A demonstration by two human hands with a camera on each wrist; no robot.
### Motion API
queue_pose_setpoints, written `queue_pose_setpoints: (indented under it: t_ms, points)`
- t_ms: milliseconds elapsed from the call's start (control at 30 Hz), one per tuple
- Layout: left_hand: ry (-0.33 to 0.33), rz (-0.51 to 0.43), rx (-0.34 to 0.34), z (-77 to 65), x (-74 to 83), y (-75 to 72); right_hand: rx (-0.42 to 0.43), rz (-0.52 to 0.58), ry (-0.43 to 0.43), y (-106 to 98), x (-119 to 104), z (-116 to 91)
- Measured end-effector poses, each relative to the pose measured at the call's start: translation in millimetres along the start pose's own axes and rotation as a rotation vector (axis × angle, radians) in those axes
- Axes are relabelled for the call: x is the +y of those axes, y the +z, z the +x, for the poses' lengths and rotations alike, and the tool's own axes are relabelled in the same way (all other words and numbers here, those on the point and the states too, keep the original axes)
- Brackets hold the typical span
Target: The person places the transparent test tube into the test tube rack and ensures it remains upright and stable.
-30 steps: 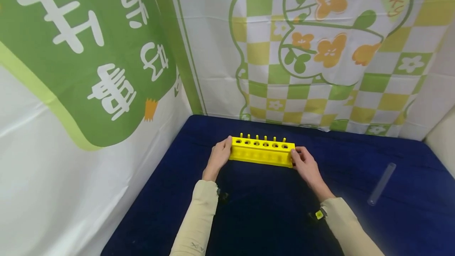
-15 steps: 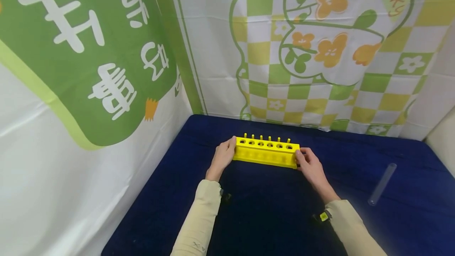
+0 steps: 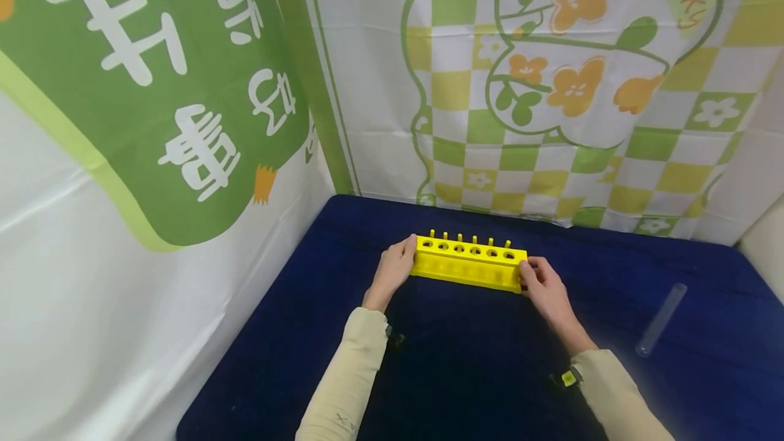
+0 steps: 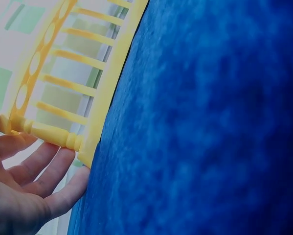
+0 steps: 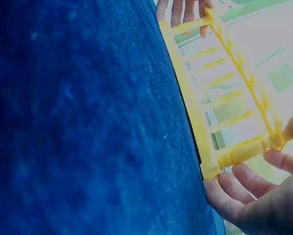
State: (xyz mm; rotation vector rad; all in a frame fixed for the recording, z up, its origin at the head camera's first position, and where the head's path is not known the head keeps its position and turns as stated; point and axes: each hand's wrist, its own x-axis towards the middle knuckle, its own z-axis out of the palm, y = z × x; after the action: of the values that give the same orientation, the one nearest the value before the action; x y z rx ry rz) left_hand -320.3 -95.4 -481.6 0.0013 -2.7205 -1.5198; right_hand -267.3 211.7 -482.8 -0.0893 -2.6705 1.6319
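Note:
A yellow test tube rack point(image 3: 467, 271) stands upright on the dark blue cloth, with a row of round holes along its top plate and a row of pegs behind. My left hand point(image 3: 394, 268) holds its left end; in the left wrist view the fingertips lie along the end post of the rack point(image 4: 107, 93). At the opposite end my right hand point(image 3: 548, 295) grips it, thumb near the top corner and fingers by the end post, as the right wrist view of the rack point(image 5: 190, 100) shows. No tube stands in the holes.
A clear test tube point(image 3: 661, 320) lies on the cloth point(image 3: 465, 359) to the right of my right hand. Behind the table hangs a green and white patterned curtain point(image 3: 453, 114), and another printed curtain point(image 3: 122, 175) runs along the left side.
Both hands have shifted the rack a little to the right along the cloth, their hold at its two ends unchanged. The view has shifted slightly; the clear tube still lies on the cloth.

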Motion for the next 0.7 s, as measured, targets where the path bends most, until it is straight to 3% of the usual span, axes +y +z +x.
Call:
queue_pose_setpoints:
  t_ms: [700]
  points:
    - [0.025, 0.011, -0.029, -0.5, 8.8, 10.3, 0.026, 0.004, 0.003, -14.3, 7.7, -1.8]
